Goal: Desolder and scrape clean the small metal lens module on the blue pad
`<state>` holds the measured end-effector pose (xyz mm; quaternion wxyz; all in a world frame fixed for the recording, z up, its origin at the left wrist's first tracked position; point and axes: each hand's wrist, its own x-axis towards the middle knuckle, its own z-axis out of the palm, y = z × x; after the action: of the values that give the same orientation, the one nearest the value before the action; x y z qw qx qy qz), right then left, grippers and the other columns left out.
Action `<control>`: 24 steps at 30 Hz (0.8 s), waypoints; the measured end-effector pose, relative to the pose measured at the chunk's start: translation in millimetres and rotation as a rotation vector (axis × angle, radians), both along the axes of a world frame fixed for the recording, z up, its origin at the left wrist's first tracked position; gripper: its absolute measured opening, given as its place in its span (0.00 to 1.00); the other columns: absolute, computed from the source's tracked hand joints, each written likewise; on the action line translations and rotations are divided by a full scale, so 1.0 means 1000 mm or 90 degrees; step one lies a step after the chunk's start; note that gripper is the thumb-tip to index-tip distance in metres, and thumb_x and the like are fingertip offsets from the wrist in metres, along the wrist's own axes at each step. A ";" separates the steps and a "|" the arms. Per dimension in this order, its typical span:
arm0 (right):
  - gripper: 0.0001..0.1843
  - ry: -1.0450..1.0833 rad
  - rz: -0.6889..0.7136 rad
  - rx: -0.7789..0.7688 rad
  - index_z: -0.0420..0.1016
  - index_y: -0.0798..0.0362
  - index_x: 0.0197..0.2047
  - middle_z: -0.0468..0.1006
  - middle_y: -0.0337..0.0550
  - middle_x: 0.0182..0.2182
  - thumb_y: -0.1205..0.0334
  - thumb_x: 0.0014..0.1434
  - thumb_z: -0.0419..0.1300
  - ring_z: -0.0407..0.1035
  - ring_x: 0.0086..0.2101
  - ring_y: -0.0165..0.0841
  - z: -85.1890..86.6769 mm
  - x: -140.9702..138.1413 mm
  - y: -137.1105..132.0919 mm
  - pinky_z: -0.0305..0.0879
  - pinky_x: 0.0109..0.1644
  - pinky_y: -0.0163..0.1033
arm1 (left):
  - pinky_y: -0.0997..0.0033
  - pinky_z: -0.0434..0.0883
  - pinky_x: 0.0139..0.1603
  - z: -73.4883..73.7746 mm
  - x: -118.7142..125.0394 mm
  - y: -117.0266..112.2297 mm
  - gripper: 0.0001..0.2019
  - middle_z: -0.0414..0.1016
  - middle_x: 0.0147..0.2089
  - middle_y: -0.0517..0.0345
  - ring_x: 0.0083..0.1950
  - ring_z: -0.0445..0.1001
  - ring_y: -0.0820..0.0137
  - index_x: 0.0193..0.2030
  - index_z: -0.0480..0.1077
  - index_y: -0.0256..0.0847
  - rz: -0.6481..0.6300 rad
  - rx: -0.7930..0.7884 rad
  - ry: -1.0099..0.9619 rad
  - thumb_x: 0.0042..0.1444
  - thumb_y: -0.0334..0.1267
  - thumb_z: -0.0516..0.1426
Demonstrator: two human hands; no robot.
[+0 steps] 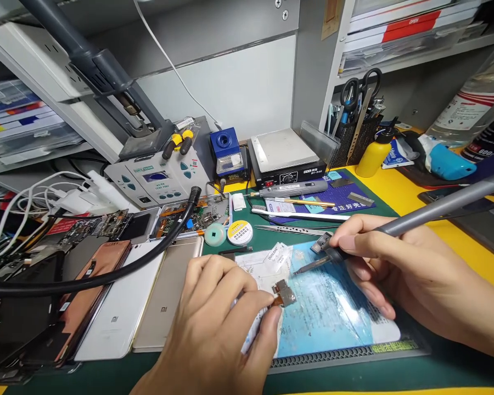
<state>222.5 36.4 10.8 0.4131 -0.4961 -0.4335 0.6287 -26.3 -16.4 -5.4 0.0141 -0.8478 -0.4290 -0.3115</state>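
Left hand pinches a small metal-shielded flex module above a blue silicone mat; right hand grips a grey soldering iron, tip near the module. Far right, black mesh cup holds scissors; far left of centre, tray holds circuit boards.

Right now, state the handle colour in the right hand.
Grey handle, best in the head view.

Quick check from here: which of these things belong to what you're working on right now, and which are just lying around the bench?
In use: left hand pinching a small metal-shielded flex part; right hand holding a grey soldering iron; blue printed mat beneath them.

Lying about: white Mi phone; round tin; yellow bottle; scissors; hot plate.
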 end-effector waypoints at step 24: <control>0.15 -0.061 0.107 0.062 0.79 0.50 0.32 0.71 0.35 0.13 0.49 0.62 0.71 0.66 0.13 0.29 -0.013 0.012 -0.003 0.61 0.15 0.27 | 0.55 0.61 0.44 -0.003 0.001 -0.001 0.03 0.73 0.34 0.56 0.40 0.66 0.63 0.39 0.74 0.40 -0.006 -0.003 -0.012 0.64 0.29 0.61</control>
<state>234.3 32.9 -1.9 0.3615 -0.4667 -0.5228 0.6150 -25.4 -17.6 -8.2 0.0069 -0.8467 -0.4259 -0.3188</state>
